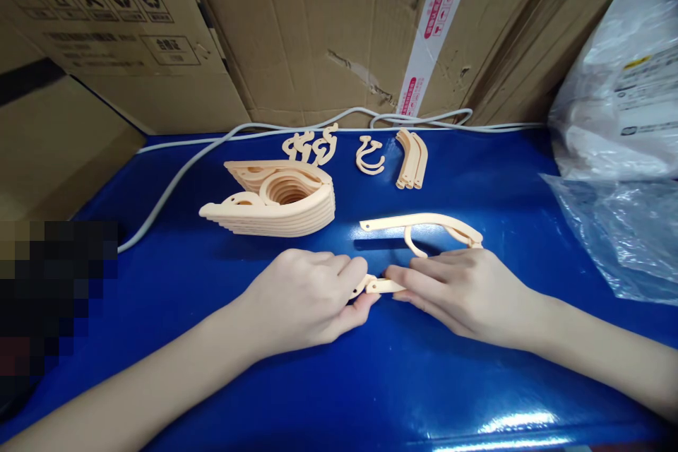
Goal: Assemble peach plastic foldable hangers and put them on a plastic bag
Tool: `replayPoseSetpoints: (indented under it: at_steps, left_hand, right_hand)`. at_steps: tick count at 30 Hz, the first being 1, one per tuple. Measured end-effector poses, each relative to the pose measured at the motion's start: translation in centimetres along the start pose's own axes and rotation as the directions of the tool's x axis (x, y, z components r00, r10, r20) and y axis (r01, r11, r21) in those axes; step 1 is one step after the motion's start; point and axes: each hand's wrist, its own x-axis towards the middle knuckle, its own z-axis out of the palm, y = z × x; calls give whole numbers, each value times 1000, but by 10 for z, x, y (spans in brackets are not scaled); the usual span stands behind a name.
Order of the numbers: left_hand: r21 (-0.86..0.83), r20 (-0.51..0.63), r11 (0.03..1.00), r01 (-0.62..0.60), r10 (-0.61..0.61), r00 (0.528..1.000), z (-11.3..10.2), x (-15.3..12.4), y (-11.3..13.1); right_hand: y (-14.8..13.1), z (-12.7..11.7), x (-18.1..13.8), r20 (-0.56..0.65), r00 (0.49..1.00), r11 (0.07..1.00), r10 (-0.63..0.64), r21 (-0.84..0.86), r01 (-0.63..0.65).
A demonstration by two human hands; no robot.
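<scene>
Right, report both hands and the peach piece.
Both shut: left hand and right hand pinch small peach piece between them, above blue table. Curved peach arm just beyond right hand. Stack of parts back left, well apart.

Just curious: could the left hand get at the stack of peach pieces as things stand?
Probably yes: the stack lies just beyond the left hand, bare table between, though its fingers pinch a small part.

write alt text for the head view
The left hand and right hand pinch a small peach plastic piece between them over a blue table. Behind lie a stack of peach parts and cardboard boxes.
</scene>
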Motion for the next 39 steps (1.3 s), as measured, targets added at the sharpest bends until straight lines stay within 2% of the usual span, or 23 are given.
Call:
replayPoseSetpoints:
  at_steps: [12,21,25,30,34,39]
  left_hand:
    - [7,-46,1000,-14,15,999,4,0,-1]
    - [-19,-41,1000,-10,9,999,3,-1,0]
    - [-63,-11,998,-19,18,1000,2,-1,-1]
    - [-157,53,987,-17,25,998,2,-2,-4]
    - [-164,71,986,-40,52,996,1,-1,-4]
    - [-82,32,996,27,-24,999,-1,1,1]
  right_hand:
    - [1,1,-1,34,999,999,15,29,-16]
    - [2,-2,1,-5,1000,1000,-8,11,9]
    - [4,-2,2,-3,999,999,-33,9,33]
    - [6,-3,5,-84,994,997,-64,-48,60]
    - [8,-3,5,-91,994,997,-68,-41,65]
    - [9,-2,2,-78,997,999,-14,-45,11]
